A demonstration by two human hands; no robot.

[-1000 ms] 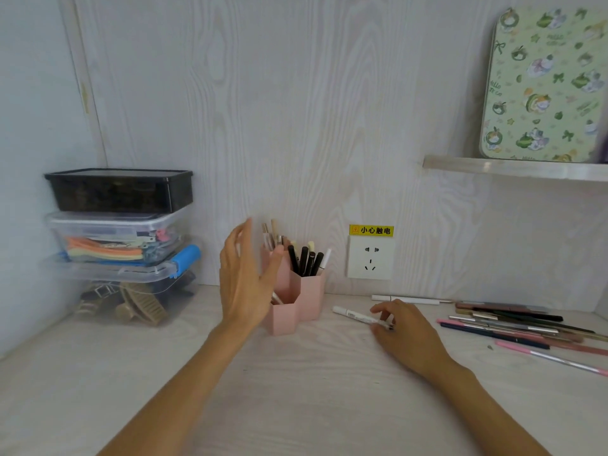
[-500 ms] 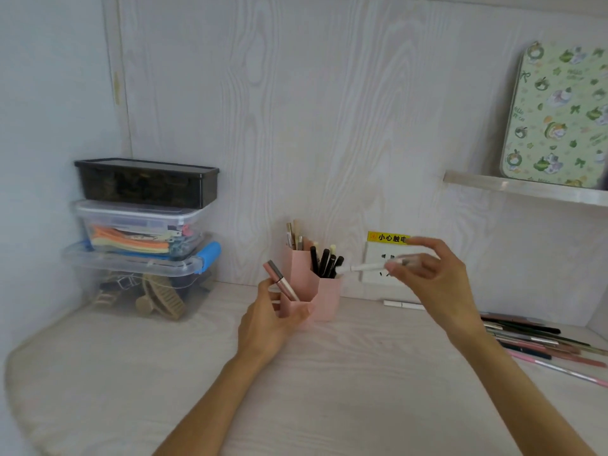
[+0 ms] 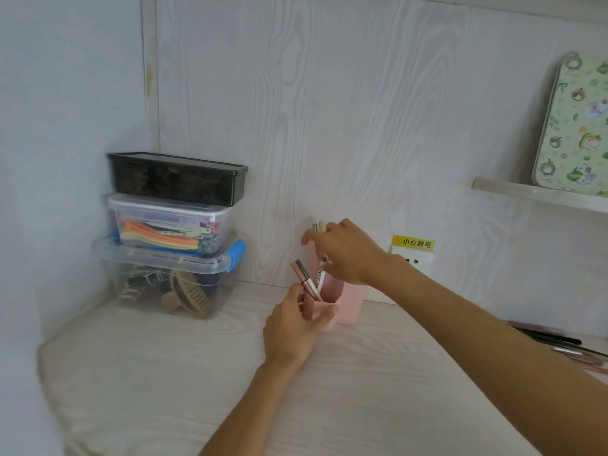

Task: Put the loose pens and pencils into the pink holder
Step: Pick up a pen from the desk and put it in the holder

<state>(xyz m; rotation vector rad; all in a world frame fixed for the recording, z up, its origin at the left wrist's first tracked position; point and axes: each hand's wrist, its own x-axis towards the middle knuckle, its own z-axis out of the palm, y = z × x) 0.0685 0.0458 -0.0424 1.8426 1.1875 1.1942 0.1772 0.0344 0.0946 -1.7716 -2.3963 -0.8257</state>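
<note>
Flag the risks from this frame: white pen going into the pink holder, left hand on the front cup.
1. The right hand covers the holder's back cups, so the white pen goes in partly unseen and may snag on pens already standing there.
2. The rose-coloured tube leans out of the low front cup of the pink holder; the left hand could knock it out.

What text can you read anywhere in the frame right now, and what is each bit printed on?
"小心触电": yellow warning label above the wall socket.
"SWEET", further letters cut off: white pen standing in the pink holder.
Patterned tin on the shelf: small print, too blurred to read.
</note>
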